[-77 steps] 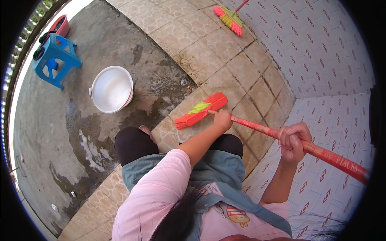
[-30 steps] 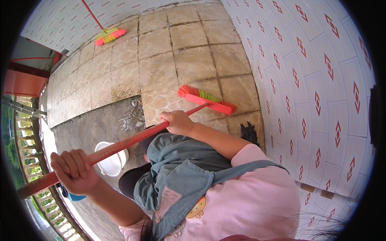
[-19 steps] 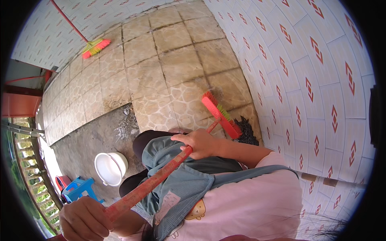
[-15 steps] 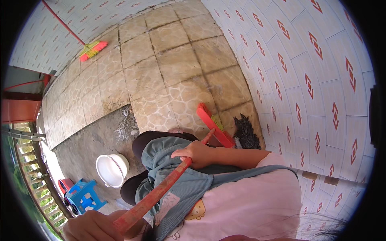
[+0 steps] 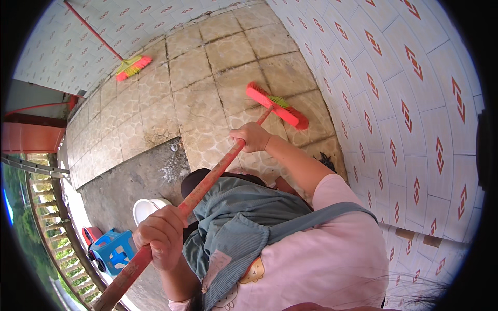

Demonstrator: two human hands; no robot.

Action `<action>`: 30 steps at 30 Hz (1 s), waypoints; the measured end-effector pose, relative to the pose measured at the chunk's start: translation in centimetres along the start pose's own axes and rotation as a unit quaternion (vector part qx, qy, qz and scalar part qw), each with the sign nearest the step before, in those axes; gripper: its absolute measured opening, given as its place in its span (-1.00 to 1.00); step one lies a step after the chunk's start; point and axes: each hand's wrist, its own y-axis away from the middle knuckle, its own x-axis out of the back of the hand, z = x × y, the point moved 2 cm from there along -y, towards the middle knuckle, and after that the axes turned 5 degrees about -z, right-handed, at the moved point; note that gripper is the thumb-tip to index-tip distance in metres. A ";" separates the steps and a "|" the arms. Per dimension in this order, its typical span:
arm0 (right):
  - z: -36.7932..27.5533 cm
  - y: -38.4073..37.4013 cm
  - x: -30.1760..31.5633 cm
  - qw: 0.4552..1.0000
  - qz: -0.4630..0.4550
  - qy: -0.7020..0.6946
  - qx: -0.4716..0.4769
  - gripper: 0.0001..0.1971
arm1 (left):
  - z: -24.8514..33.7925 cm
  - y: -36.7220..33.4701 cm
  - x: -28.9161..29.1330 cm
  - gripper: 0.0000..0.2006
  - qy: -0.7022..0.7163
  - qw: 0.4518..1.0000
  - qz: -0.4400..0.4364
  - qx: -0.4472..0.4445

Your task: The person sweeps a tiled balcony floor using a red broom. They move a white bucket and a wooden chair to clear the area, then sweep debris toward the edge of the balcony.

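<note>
A long-handled floor scrub brush [image 5: 280, 108] with a red block and red and yellow-green bristles reaches out over the tan tiles. Its scuffed red handle slants back to the lower left. My right hand [image 5: 251, 137] is wrapped around the handle close to the brush head. Farther down, my left hand [image 5: 162, 232] grips the same handle, beside a white bucket [image 5: 150, 207] that it partly covers. Whether the bristles touch the floor is hard to tell.
A red-handled broom [image 5: 133, 66] leans on the far left wall. A blue plastic stool [image 5: 111, 251] stands at the left near a balustrade [image 5: 54, 228]. Behind my right arm lies a dark frayed thing [image 5: 326, 160]. Tiled wall [image 5: 404, 114] runs along the right.
The brush head has moved forward, away from me. My right arm has stretched out, and my left hand has come up and forward with the handle. The bucket is now partly hidden.
</note>
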 end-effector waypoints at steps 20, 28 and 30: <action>-4.1 10.7 -0.8 0.996 0.001 -0.049 -0.076 -0.89 | 3.8 0.3 1.9 -0.57 0.182 0.978 0.009 -0.105; 7.5 5.2 4.7 0.995 0.052 0.051 -0.065 -0.88 | -1.6 1.7 -2.1 -0.57 -0.017 0.998 -0.063 -0.016; 8.6 3.8 5.8 0.995 0.036 0.079 -0.054 -0.85 | -2.7 2.2 -1.2 -0.59 -0.017 1.000 -0.023 0.006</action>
